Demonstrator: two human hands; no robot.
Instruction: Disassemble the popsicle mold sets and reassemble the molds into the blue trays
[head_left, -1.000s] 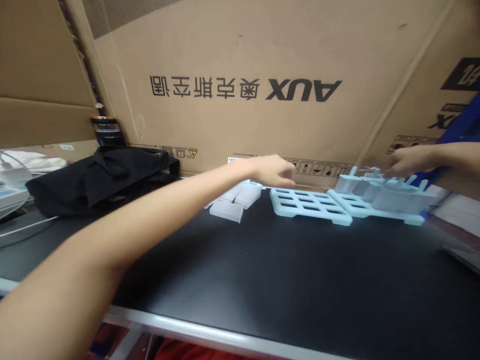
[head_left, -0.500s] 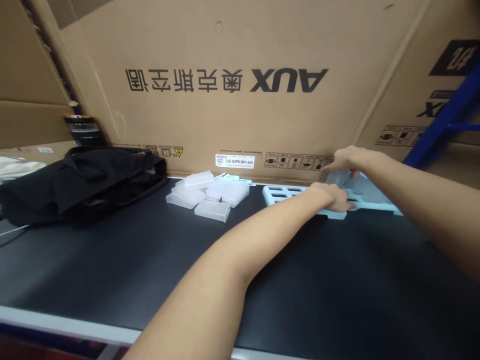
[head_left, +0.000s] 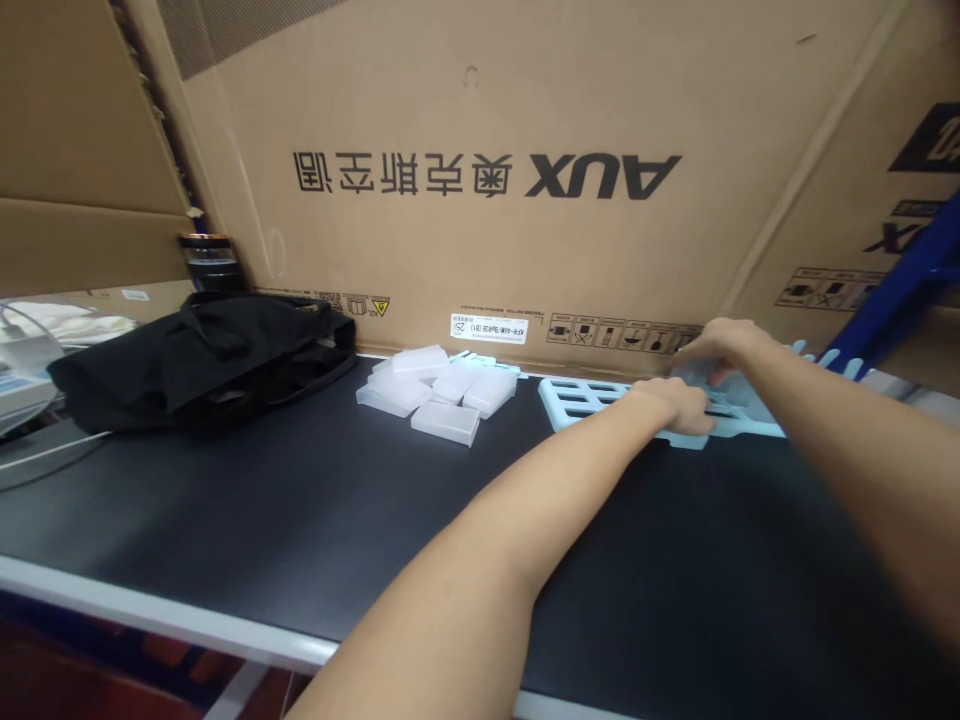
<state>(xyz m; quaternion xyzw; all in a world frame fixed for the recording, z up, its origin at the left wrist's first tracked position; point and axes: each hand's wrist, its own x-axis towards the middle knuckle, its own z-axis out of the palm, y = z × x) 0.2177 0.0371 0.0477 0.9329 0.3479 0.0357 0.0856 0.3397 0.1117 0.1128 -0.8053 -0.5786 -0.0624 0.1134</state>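
Past the pale, smooth edge strip (head_left: 165,605) of the matte black tabletop (head_left: 285,520), the person's left hand (head_left: 677,405) bends its fingers down at the front of a light-blue plastic rack (head_left: 551,408) with rectangular openings, its grip hidden from view. Beyond it the right hand (head_left: 731,345) curls over a frosted, see-through mould (head_left: 694,372) at the rack, though whether it grips cannot be told. To the left lie flat, boxy translucent cases (head_left: 445,422), then a rumpled black cloth bag (head_left: 202,360), all before a flat-faced cardboard carton (head_left: 420,90).
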